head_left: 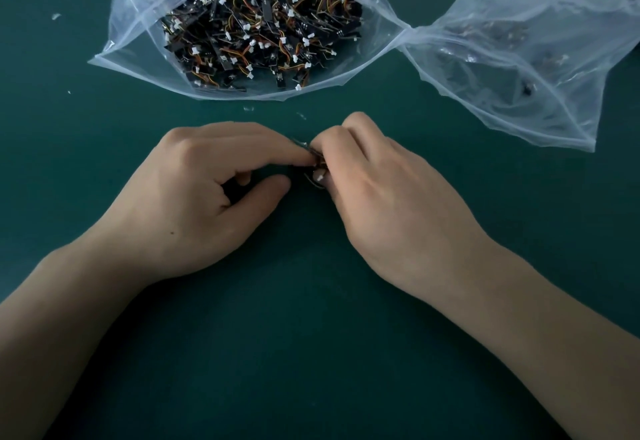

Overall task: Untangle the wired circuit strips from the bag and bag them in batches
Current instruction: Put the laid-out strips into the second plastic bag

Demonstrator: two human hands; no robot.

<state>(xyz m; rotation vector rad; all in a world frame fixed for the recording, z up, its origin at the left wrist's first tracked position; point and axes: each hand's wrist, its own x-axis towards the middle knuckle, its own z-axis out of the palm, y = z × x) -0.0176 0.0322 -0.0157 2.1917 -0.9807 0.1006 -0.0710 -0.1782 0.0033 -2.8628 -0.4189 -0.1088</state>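
A clear zip bag [138,7] lies open at the top centre, full of tangled black circuit strips [263,31] with orange-yellow wires and white connectors. Below it, over the green table, my left hand [207,190] and my right hand [388,194] meet at a small bundle of strips [313,159]. My right hand's curled fingers grip the bundle and hide most of it. My left hand's fingertips pinch its left end, with the thumb held apart below.
A second clear bag [519,41] lies at the top right, its mouth towards the first bag, with a few dark strips inside. Small white scraps [55,16] lie on the green table [311,335] at the left and just below the full bag.
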